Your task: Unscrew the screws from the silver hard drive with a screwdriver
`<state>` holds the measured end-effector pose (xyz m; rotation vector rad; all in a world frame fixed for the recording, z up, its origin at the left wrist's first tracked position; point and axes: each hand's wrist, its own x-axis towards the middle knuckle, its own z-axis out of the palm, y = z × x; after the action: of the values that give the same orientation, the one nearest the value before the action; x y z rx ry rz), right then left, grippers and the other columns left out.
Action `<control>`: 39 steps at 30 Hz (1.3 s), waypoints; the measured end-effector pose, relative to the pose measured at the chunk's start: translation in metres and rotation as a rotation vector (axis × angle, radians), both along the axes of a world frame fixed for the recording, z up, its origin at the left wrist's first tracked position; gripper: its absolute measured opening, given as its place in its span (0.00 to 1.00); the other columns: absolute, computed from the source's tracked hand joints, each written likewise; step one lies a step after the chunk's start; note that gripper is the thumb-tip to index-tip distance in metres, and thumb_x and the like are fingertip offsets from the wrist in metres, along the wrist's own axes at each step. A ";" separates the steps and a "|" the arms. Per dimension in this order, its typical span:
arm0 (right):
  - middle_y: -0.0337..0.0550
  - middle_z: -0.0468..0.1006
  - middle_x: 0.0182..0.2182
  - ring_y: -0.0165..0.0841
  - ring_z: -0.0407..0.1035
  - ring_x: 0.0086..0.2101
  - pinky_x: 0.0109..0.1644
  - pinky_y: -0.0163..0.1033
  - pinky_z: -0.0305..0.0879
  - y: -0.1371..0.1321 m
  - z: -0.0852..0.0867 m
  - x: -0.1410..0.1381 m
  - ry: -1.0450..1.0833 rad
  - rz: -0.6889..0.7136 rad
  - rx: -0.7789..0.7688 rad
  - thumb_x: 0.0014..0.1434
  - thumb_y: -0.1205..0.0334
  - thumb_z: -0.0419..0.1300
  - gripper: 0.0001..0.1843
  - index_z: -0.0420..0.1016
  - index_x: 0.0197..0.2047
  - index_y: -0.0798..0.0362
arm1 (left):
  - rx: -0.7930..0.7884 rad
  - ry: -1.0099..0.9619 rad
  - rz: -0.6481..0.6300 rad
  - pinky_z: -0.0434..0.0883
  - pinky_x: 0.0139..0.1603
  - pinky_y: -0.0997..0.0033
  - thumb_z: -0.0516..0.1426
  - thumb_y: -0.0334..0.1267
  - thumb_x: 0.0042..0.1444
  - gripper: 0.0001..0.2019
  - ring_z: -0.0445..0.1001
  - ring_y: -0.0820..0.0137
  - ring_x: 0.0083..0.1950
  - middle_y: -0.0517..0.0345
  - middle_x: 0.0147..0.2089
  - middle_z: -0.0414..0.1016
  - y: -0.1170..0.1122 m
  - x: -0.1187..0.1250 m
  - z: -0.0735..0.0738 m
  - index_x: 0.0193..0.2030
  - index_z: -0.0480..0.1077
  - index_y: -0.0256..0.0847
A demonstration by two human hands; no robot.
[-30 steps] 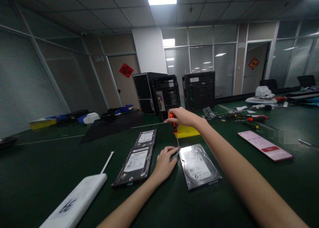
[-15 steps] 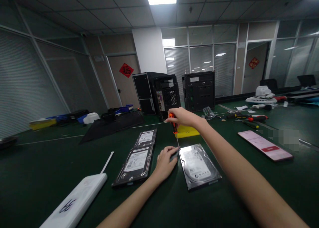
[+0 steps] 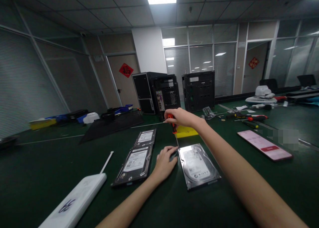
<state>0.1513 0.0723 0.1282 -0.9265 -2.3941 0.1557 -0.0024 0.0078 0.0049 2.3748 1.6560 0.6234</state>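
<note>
My right hand [image 3: 178, 116] is closed around the orange-and-black handle of a screwdriver [image 3: 174, 129]. The shaft points down to the far left corner of a silver hard drive [image 3: 198, 166] lying label up on the table. Beside that corner rests my left hand [image 3: 166, 162], palm down, its thumb and fingers apart. Its fingertips reach the drive's left edge, close to the screwdriver tip; whatever lies under the tip is too small to make out. Left of this hand lie two more hard drives, a nearer one [image 3: 134, 163] and a farther one [image 3: 146, 137], end to end.
A yellow object [image 3: 186, 131] lies behind the silver drive. Computer cases [image 3: 199, 91] stand at the back. A pink-screened phone [image 3: 264, 145] and several tools [image 3: 258, 118] lie to the right. At the left front is a white device [image 3: 74, 201] marked in ink, on the green table [image 3: 62, 158].
The fingers of my right hand have shifted slightly around the screwdriver handle. My left hand and the silver hard drive stay almost where they were.
</note>
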 end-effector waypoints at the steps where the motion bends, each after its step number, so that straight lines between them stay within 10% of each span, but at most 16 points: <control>1: 0.43 0.74 0.31 0.26 0.66 0.23 0.28 0.30 0.59 -0.001 0.000 0.000 -0.004 0.003 -0.015 0.55 0.48 0.52 0.17 0.67 0.38 0.53 | 0.000 0.004 0.002 0.57 0.54 0.65 0.49 0.35 0.53 0.19 0.60 0.64 0.54 0.54 0.52 0.63 0.000 0.000 0.000 0.53 0.63 0.44; 12: 0.47 0.75 0.30 0.26 0.68 0.21 0.24 0.29 0.63 -0.003 0.005 0.010 0.063 0.012 -0.279 0.58 0.60 0.49 0.13 0.66 0.42 0.59 | 0.008 -0.001 -0.010 0.57 0.53 0.65 0.48 0.40 0.55 0.17 0.61 0.65 0.53 0.55 0.51 0.64 0.001 -0.001 -0.003 0.51 0.65 0.46; 20: 0.42 0.73 0.30 0.24 0.67 0.21 0.25 0.29 0.59 0.001 0.000 0.004 0.021 0.024 -0.088 0.55 0.48 0.51 0.18 0.68 0.37 0.55 | 0.016 -0.002 -0.013 0.58 0.52 0.66 0.49 0.42 0.55 0.16 0.61 0.65 0.52 0.56 0.50 0.65 0.002 -0.002 -0.005 0.50 0.66 0.46; 27: 0.42 0.74 0.30 0.24 0.68 0.22 0.27 0.28 0.62 -0.004 0.003 0.007 0.024 0.111 -0.152 0.56 0.65 0.50 0.09 0.67 0.39 0.56 | 0.010 -0.010 -0.003 0.57 0.52 0.65 0.48 0.42 0.55 0.18 0.61 0.65 0.53 0.55 0.51 0.64 -0.002 -0.002 -0.005 0.52 0.64 0.46; 39: 0.43 0.74 0.25 0.28 0.70 0.19 0.21 0.30 0.65 -0.002 -0.002 0.006 0.101 0.126 -0.304 0.50 0.49 0.57 0.18 0.61 0.34 0.56 | 0.003 -0.020 -0.008 0.57 0.53 0.66 0.48 0.41 0.55 0.18 0.61 0.65 0.53 0.56 0.51 0.63 -0.006 -0.002 -0.003 0.53 0.63 0.48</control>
<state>0.1573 0.0704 0.1261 -0.8750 -2.3736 0.6142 -0.0042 0.0022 0.0017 2.3679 1.6377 0.6472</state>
